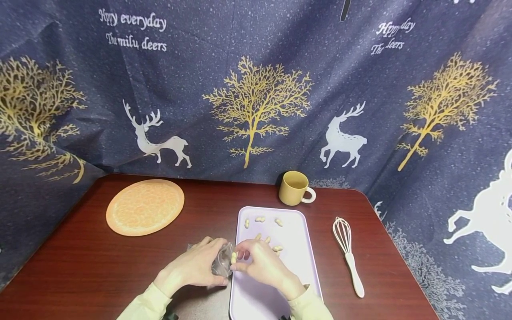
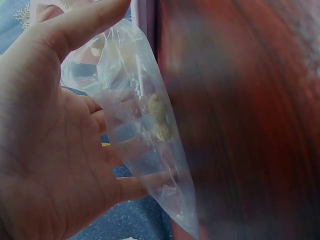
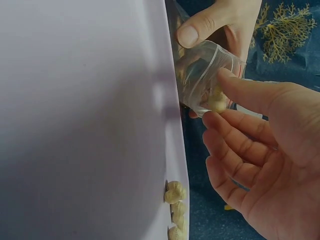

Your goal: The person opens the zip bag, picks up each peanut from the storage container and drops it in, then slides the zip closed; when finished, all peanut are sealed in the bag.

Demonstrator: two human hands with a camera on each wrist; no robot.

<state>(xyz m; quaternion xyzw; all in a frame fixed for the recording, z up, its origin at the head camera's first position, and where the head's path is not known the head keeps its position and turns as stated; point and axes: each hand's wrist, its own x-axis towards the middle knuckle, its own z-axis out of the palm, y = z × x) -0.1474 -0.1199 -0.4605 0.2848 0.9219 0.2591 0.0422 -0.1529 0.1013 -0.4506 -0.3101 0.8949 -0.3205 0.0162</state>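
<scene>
My left hand (image 1: 198, 265) holds a clear plastic zip bag (image 2: 132, 105) at the left edge of the lilac tray (image 1: 298, 235), its mouth turned toward the right hand. One peanut (image 2: 159, 117) shows inside the bag in the left wrist view. Between thumb and fingertips, my right hand (image 1: 266, 266) pinches another peanut (image 3: 218, 100) at the mouth of the bag. Several peanuts in their shells (image 1: 260, 219) lie on the far half of the tray, some partly hidden behind the right hand.
A mustard mug (image 1: 291, 191) with a white handle stands behind the tray. To the right lies a white whisk (image 1: 349, 255). An orange round mat (image 1: 146, 207) lies at the back left of the dark red table (image 1: 72, 249). A patterned cloth hangs behind.
</scene>
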